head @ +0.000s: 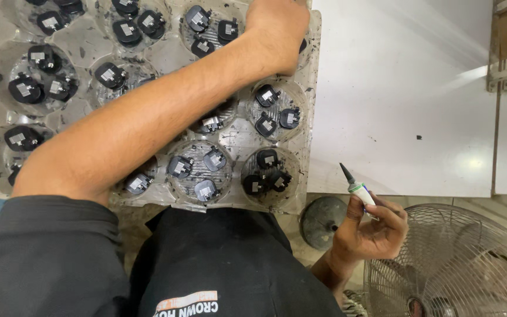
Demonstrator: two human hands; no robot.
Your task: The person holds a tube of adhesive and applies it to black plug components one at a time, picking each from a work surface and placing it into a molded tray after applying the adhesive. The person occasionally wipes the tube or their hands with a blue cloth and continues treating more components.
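Black round parts (199,169) with small silver tabs sit in groups of about three inside the round wells of a clear plastic tray (312,117), which lies on a white table (406,100). The person stands over the near edge of the tray, looking straight down.

The left hand (277,26) stretches diagonally across the tray, forearm passing over the middle wells, and rests at the tray's far right corner. Its fingers are curled out of sight beyond the top edge of the view, so I cannot tell whether they are closed on a part or lying loose on the tray.

The right hand (374,226) hangs low and to the right, off the near edge of the table and well apart from the tray. It is clamped on a small glue tube (358,188), white and green with a black pointed nozzle. The thumb and fingers wrap the tube's body. The tube's long axis is tilted, and the nozzle points up and to the left, toward the tray's near right corner. The nearest well, holding three black parts (265,175), lies just up and left of the nozzle tip, so the right hand is the nearer one to that well.

Below the right hand a round metal fan (459,264) with a wire guard stands on the floor, beside a dark round disc (321,220).
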